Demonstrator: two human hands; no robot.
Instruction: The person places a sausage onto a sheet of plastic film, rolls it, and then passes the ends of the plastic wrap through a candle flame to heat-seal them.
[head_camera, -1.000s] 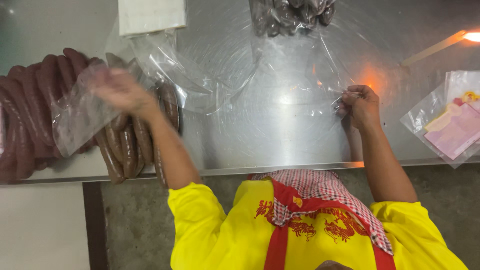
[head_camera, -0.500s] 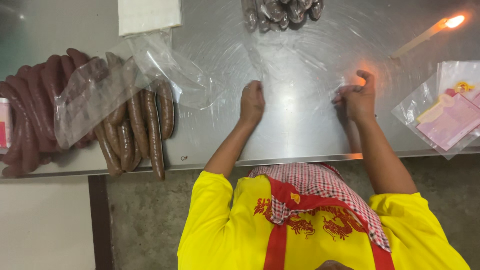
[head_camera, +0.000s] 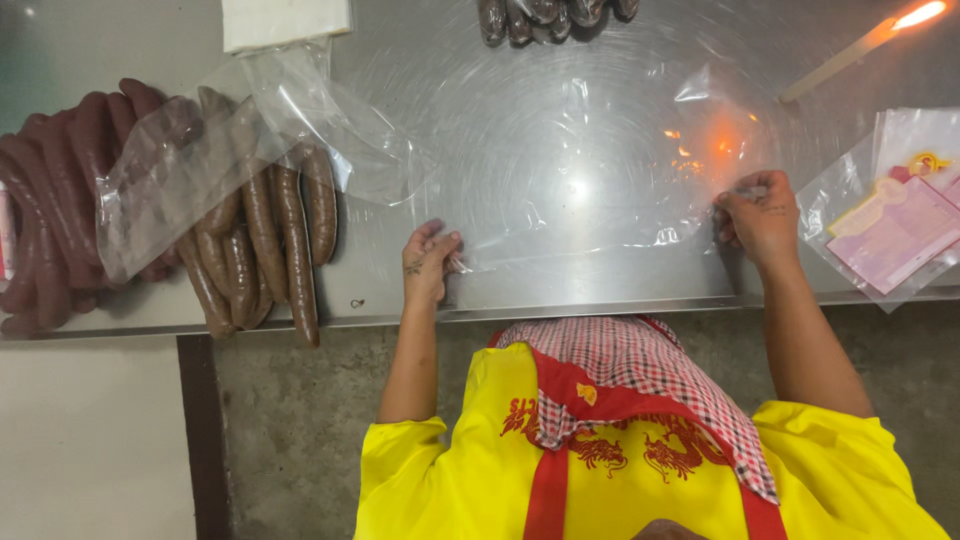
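Head view: sausages (head_camera: 250, 240) are sitting far left under a loose plastic bag (head_camera: 180, 170). Your left hand (head_camera: 428, 262) is pinching the clear plastic sheet (head_camera: 590, 190) lying flat on the steel table (head_camera: 380, 290); your right hand (head_camera: 762, 215) is pinching its opposite edge.

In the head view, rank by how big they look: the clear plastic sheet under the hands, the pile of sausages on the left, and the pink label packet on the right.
1. Clear plastic sheet
2. Pile of sausages
3. Pink label packet, partly cut off by the frame edge
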